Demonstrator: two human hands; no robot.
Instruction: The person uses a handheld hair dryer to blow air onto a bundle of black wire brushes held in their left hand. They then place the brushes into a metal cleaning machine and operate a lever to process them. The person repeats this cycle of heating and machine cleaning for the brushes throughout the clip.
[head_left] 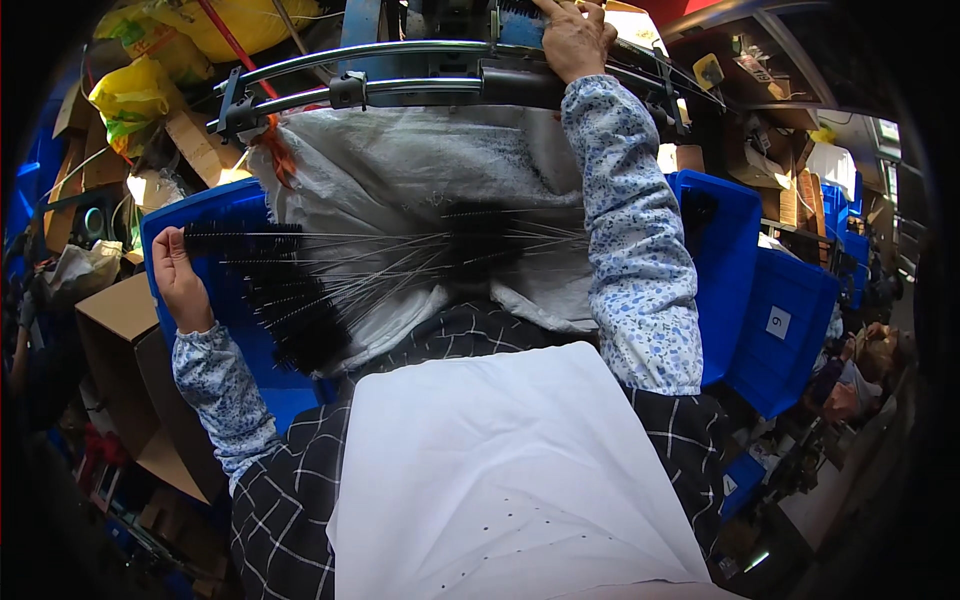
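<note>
My left hand (178,278) is at the left, fingers closed on the bristled end of a black wire brush (240,238) over a blue bin (215,205). Several more black brushes with thin wire stems (300,320) fan across a grey woven sack (400,170) in front of me. My right hand (575,35) reaches up to the top of the view and presses on the black machine frame with curved metal bars (400,85). Whether it grips something there is hidden by the fingers. A white cloth (500,470) covers my lap over a black checked apron.
Blue plastic crates (780,320) stack at the right. Brown cardboard boxes (120,320) stand at the left, with yellow bags (135,95) above them. Another person (850,385) sits low at the far right among cluttered shelves.
</note>
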